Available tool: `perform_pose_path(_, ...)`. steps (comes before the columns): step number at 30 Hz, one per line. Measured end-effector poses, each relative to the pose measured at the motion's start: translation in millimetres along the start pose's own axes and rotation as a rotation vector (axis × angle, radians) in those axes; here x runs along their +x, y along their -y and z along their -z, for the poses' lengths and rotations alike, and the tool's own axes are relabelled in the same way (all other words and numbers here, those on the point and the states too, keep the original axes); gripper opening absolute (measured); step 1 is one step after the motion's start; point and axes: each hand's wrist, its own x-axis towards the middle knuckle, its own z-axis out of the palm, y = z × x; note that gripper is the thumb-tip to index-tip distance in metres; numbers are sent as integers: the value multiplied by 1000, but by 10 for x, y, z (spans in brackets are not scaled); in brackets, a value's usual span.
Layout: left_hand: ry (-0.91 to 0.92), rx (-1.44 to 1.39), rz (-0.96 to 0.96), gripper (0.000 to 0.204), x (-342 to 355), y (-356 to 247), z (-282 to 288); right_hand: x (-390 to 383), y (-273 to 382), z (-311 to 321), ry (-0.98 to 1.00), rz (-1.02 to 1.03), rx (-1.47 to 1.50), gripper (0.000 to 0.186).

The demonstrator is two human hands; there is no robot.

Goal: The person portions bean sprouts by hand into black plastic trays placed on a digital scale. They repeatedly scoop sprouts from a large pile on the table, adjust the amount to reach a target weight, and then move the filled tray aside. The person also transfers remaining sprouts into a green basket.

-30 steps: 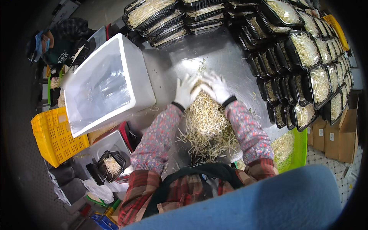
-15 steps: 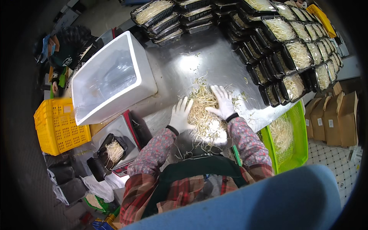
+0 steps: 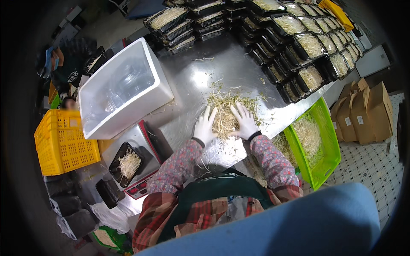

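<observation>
A loose heap of bean sprouts point(image 3: 224, 117) lies on the shiny metal table point(image 3: 188, 81) in front of me. White gloves cover both hands. My left hand point(image 3: 206, 127) rests against the heap's left side, fingers spread and pointing away from me. Against its right side lies my right hand point(image 3: 245, 123), its fingers also apart. Both palms press on the sprouts' edges without gripping them. To the left, a black tray of sprouts point(image 3: 129, 165) sits on a scale point(image 3: 137, 188) with a red front.
A white foam box point(image 3: 164, 91) with clear plastic inside stands left, by a yellow crate point(image 3: 68, 149). Stacked black sprout trays point(image 3: 309, 45) line the back and right. A green basket point(image 3: 332, 153) of sprouts and brown paper bags point(image 3: 369, 113) are right. Another person point(image 3: 70, 64) is far left.
Both hands have slid slightly closer together, and the heap between them is narrower and pushed away from me. The whole view has shifted a little.
</observation>
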Motion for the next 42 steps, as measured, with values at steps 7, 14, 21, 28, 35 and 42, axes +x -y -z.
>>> perform_pose_path(7, -257, -350, -111, 52, 34, -45, -136, 30, 320, -199, -330, -69, 661, 48)
perform_pose_path(14, -250, -685, -341, 40, 294, -1560, 79, -776, -240, 865, -470, -161, 837, 52)
perform_pose_path(21, 246, -560, -645, 99, 707, -3455, -242, -2516, -2072, 2175, -631, -386, 6, 77)
perform_pose_path(28, 33, -265, -526, 100, -178, -1995, -417, -2942, -2312, 1204, -558, -763, -76, 93)
perform_pose_path(35, -266, 117, 678, 131, -1712, -273, -365, -1801, -1402, 424, -242, -246, 62, 128)
perform_pose_path(42, -100, 190, 217, 109, -946, -733, -787, -965, -279, 26, 103, 7, 33, 131)
